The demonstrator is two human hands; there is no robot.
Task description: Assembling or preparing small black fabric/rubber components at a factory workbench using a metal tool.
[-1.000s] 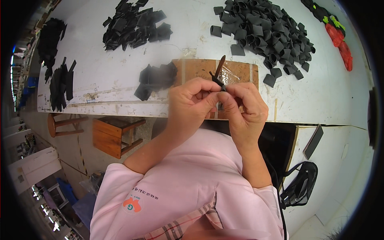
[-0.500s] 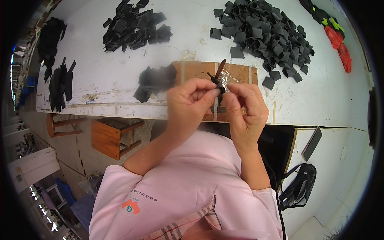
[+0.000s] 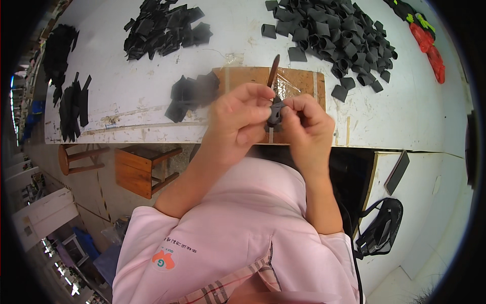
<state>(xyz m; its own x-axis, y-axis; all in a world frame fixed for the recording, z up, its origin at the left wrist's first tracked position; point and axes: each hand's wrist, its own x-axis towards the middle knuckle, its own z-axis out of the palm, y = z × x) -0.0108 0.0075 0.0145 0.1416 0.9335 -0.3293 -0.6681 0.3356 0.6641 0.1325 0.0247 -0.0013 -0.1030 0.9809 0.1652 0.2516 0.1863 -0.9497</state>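
We look down on a white worktable (image 3: 152, 86), scuffed and stained along its near edge, with a brown board (image 3: 298, 83) taped flat to it just in front of us. Our left hand (image 3: 238, 121) and right hand (image 3: 306, 126) meet above the near edge of that board, fingertips touching across a small black piece (image 3: 275, 112) pinched between them; both hands are clenched on it, left thumb and forefinger on its left side, right fingers curled over its right side. A thin brown stick (image 3: 273, 71) rises from the same pinch, tilted slightly and pointing away from us over the board; we cannot tell which hand carries it. A small stack of black flat pieces (image 3: 190, 93) lies on the table touching the board's left end. Farther back on the left sits a heap of black strips (image 3: 164, 25); farther back on the right, a larger pile of dark grey loops (image 3: 336, 35) spreads toward the board's far corner. At the far left edge lie more black pieces (image 3: 71, 104). Red and green items (image 3: 425, 38) lie at the far right of the table. Below the table edge a wooden stool (image 3: 144, 169) stands on the floor, and a black bag (image 3: 382, 228) rests near our right elbow.
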